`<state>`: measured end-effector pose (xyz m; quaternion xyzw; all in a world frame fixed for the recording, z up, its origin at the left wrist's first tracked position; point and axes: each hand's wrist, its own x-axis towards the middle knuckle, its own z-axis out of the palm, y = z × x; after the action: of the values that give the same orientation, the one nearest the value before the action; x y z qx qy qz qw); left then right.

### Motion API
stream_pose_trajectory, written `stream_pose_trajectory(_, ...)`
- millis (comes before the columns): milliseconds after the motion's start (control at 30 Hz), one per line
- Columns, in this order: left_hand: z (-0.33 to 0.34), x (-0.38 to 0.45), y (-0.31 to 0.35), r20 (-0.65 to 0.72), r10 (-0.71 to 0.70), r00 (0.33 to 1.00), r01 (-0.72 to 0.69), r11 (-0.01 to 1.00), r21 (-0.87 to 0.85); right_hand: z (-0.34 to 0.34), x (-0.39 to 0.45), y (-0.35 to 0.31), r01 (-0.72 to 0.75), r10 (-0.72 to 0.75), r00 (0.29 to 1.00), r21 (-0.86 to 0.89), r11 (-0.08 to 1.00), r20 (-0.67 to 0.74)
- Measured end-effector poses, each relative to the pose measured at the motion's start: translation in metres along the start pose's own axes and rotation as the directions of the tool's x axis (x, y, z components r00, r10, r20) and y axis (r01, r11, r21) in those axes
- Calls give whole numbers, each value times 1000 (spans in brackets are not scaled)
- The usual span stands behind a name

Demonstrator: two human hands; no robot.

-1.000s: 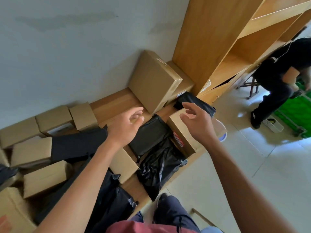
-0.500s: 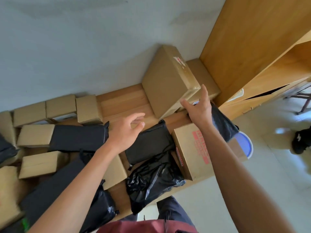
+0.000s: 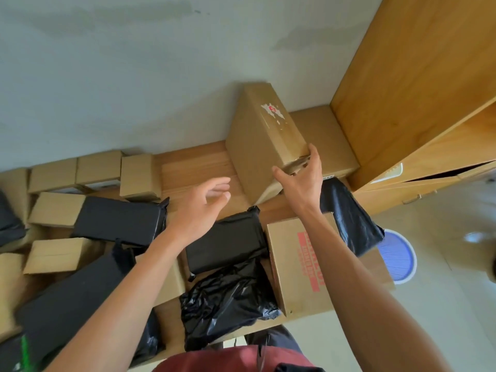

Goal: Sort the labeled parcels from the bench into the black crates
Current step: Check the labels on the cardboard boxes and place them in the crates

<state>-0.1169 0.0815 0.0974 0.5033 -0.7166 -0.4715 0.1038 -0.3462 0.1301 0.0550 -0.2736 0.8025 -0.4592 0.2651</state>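
Tall cardboard box (image 3: pixel 264 140), leaning at tabletop (image 3: pixel 196 167) rear against wall: right hand (image 3: pixel 302 178) grip pinching lower near corner; left hand (image 3: pixel 200 208) grip wide, empty, best placed under opposite edge before lifting.

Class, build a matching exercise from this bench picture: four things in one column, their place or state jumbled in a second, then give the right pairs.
Things:
1. right hand
2. left hand
3. red-printed box
4. tall tilted box

States:
A. leans against the wall
B. open, holds nothing
C. grips a box's near corner
D. lies flat at the bench's front edge

Pairs: 1-C, 2-B, 3-D, 4-A
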Motion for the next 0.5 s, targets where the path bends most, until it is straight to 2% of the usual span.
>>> stream_pose_trajectory(133, -4, 0, 5, -58, -7, 998, 0, 994, -109, 11, -21, 0, 90, -90, 996, 15, 996, 20)
stream_pose_trajectory(233, -7, -1, 11, -142, -67, 988, 28, 965, -259, 21, -45, 2, 275, -274, 961, -35, 961, 38)
stream_pose_trajectory(333, -13, -3, 14, -236, -179, 955, 53, 887, -458, 33, -69, -1, 500, -499, 866, -100, 860, 40)
stream_pose_trajectory(400, -17, -5, 13, -251, -259, 933, 66, 806, -588, 42, -78, 1, 611, -612, 790, -126, 781, 41)
stream_pose_trajectory(500, -25, -10, 10, -271, -327, 905, 64, 735, -675, 53, -88, 3, 739, -741, 670, -142, 659, 45)
